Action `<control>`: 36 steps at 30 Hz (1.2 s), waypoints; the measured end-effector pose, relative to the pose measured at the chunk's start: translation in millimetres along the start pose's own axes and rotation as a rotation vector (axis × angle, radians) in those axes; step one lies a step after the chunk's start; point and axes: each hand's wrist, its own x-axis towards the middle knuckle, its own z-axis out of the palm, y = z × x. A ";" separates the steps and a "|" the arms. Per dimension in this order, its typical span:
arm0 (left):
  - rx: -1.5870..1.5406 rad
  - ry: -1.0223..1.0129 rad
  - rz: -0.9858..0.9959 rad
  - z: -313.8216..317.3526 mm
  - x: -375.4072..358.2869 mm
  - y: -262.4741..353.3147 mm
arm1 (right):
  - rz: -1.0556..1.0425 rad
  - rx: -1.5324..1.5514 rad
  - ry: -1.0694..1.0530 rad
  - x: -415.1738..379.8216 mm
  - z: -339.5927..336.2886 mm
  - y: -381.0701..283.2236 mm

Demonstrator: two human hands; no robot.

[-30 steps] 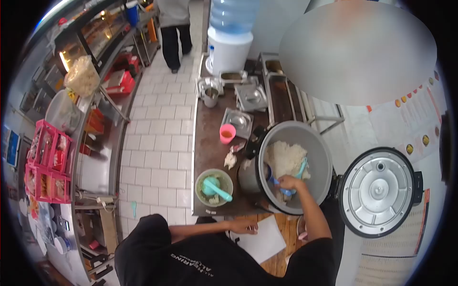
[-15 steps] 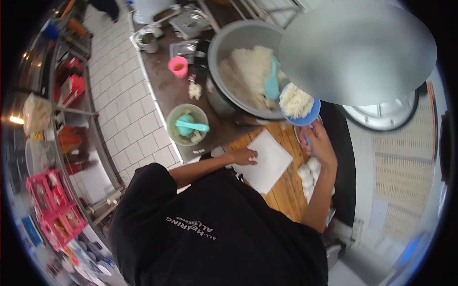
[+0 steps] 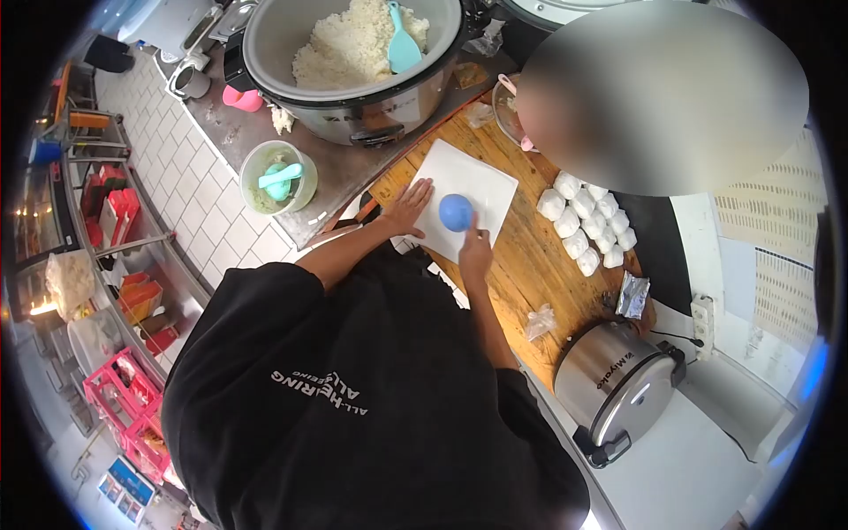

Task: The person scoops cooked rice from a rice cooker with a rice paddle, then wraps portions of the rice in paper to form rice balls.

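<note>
Sheets of white paper (image 3: pixel 481 172) lie on the wooden board in front of me. My left hand (image 3: pixel 409 208) rests flat on the paper's left edge, fingers spread, holding nothing. My right hand (image 3: pixel 475 252) is closed round the handle of a blue scoop (image 3: pixel 456 213). The scoop is turned over on the paper with its round underside up, so what is beneath it is hidden. Beyond the board stands a large cooker pot (image 3: pixel 389 115) of white rice (image 3: pixel 340 53), with a turquoise rice paddle (image 3: pixel 404 49) lying in the rice.
Several white wrapped parcels (image 3: pixel 583 208) sit to the right on the wooden tabletop (image 3: pixel 521 265). A tub (image 3: pixel 256 199) with a turquoise scoop (image 3: pixel 279 181) stands at the left. A closed Miyako rice cooker (image 3: pixel 609 371) is at the lower right. A blurred patch covers the upper right.
My right hand has brought the rice-filled blue scoop from beside the pot down onto the paper and turned it over. My left hand stays on the paper. The view has shifted.
</note>
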 end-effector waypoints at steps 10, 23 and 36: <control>-0.129 0.066 -0.014 25.0 9.0 2.3 | 0.004 0.066 -0.068 2.0 19.3 -22.8; 0.099 -0.132 -0.223 -45.0 -12.3 17.0 | -0.243 0.364 0.346 44.8 -58.3 -20.1; -1.305 1.527 -0.797 -245.4 -121.4 -255.7 | -0.478 -0.224 -0.230 321.2 -212.4 -286.0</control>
